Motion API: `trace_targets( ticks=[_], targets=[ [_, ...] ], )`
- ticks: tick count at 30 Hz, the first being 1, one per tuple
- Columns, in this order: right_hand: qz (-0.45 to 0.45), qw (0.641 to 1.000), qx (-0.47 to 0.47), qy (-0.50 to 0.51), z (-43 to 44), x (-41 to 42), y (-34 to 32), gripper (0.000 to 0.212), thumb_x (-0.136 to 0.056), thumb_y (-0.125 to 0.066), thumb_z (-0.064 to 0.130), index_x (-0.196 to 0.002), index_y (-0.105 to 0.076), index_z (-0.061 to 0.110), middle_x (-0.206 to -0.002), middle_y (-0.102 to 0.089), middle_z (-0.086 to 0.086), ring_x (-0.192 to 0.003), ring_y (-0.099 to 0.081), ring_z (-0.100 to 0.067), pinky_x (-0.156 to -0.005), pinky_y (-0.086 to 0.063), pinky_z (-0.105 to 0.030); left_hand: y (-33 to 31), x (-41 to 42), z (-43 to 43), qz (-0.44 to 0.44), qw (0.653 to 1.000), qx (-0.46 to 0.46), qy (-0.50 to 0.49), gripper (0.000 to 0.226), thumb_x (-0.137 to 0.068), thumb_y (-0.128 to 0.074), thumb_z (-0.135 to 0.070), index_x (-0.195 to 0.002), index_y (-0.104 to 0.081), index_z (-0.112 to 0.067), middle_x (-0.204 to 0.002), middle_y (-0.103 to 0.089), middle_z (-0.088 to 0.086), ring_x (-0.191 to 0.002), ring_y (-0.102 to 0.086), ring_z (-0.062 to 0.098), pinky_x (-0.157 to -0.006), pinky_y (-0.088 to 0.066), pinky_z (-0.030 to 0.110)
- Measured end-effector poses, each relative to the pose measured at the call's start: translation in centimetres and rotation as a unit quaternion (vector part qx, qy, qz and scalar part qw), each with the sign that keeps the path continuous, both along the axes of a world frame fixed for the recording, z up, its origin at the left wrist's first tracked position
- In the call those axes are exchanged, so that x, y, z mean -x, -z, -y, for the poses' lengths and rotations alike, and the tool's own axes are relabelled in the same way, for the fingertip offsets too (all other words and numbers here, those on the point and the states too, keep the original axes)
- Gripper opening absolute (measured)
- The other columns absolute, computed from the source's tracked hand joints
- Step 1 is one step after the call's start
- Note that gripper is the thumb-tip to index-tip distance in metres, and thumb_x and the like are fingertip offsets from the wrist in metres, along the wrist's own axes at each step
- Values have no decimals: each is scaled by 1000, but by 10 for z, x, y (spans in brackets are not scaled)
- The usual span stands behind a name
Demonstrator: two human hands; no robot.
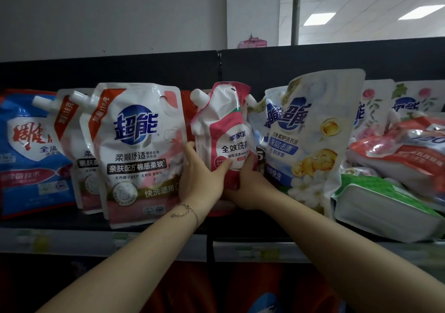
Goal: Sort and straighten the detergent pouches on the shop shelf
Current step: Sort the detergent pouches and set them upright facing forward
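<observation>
A small pink and white pouch [225, 132] with a white spout stands upright in the middle of the shelf. My left hand [202, 175] grips its lower left side, thumb across the front. My right hand [250, 182] holds its lower right corner from below. To its left stands a large white and pink pouch [139, 153], touching my left hand, with a similar pouch [77, 149] behind it and a blue pouch [29, 151] at the far left. To the right leans a tall white pouch with yellow flowers [310, 139].
At the right several pouches lie flat in a pile: a green and white one [380, 204] at the shelf front, red and white ones [404, 153] on top. Floral pouches [375, 110] stand behind. The shelf's front rail [144, 243] carries price labels. A black back panel [265, 64] closes the shelf.
</observation>
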State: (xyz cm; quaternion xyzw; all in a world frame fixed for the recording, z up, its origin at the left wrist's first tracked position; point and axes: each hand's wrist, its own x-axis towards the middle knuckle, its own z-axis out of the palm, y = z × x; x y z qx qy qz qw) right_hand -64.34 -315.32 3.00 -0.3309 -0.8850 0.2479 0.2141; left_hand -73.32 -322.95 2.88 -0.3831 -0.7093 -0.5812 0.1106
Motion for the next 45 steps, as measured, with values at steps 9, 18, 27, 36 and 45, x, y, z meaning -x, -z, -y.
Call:
trace_targets(
  ticks=[9, 18, 27, 36, 45],
  targets=[
    [5, 1000, -10, 4, 14, -16, -9, 110, -86, -64, 44, -149, 16, 2, -152, -31, -15, -134, -39, -29, -104, -35, -30, 6, -5, 0, -143, 985, -26, -92, 81, -70, -81, -37, -126, -37, 1, -127, -39, 19, -118, -37, 30, -97, -37, 37],
    [-20, 935, -355, -14, 38, -70, -29, 11, -90, -51, 21, -85, -41, 17, -83, -48, -1, -75, -56, -27, -59, -38, -31, 12, -28, 19, -338, 940, 7, -45, 26, -77, -71, -14, -99, -58, -7, -101, -55, 9, -92, -52, 27, -69, -46, 37],
    [-72, 902, -422, -54, 25, -185, -28, 23, -91, -52, 34, -108, -60, 22, -99, -62, -2, -85, -62, -27, -61, -44, -33, -10, -125, 5, -254, 961, 95, 63, 19, -80, -68, -26, -93, -56, -19, -93, -56, -2, -86, -56, 20, -76, -50, 43],
    [-38, 916, -400, 16, -25, -277, -16, 29, -91, -50, 43, -103, -60, 18, -103, -62, 0, -92, -60, -25, -69, -44, -33, -4, -222, -29, -284, 948, 94, 108, 15, -83, -66, -26, -91, -55, -19, -85, -51, -5, -74, -51, 18, -69, -49, 38],
    [2, 936, -340, 93, -83, -314, -12, 23, -92, -48, 35, -96, -58, 15, -96, -61, -1, -82, -58, -27, -64, -43, -33, -35, -245, -89, -249, 941, 190, 131, 12, -88, -59, -28, -92, -55, -18, -87, -48, -2, -84, -51, 20, -75, -44, 32]
  ],
)
